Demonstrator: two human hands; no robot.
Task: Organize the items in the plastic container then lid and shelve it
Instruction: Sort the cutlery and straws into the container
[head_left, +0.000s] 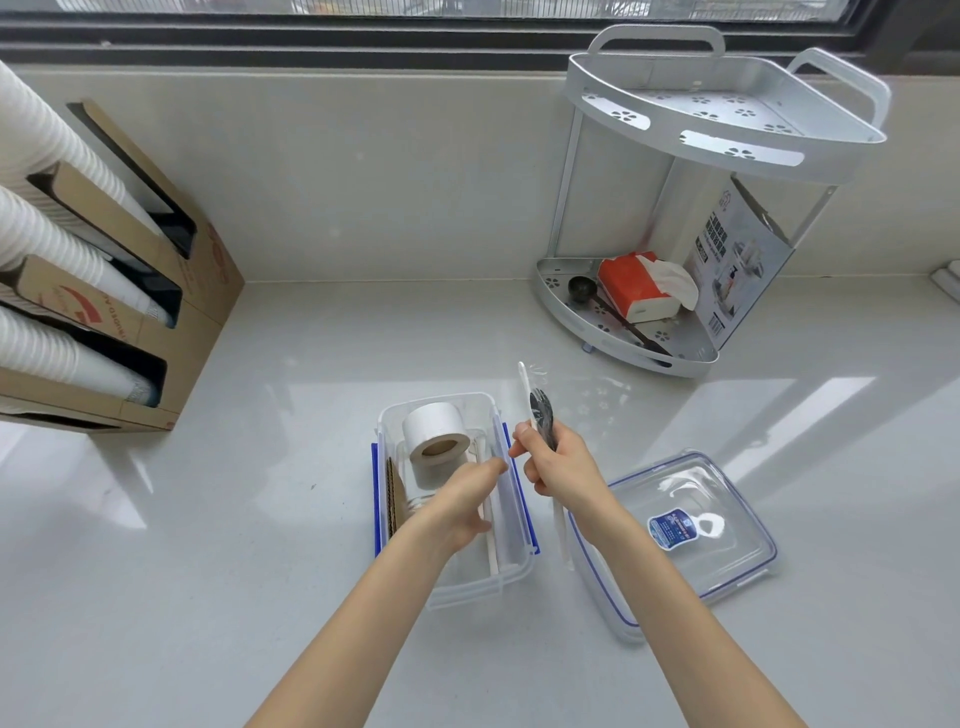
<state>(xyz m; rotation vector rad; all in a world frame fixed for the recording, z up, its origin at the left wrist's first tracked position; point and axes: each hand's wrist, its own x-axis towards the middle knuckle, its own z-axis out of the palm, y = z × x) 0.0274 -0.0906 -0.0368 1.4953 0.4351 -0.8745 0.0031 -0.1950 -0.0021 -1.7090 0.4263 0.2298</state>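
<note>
pale counter (260, 545): right hand (558, 470) grips wrapped cutlery (540, 415); left hand (467, 499) (grasp unclear) inside container (511, 569).

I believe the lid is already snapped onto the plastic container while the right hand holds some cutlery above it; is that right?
Not quite. The head view shows the lid lying flat on the counter to the right of the plastic container, which is open with a roll of tape inside. The rest holds: the right hand does hold cutlery above it.
</note>
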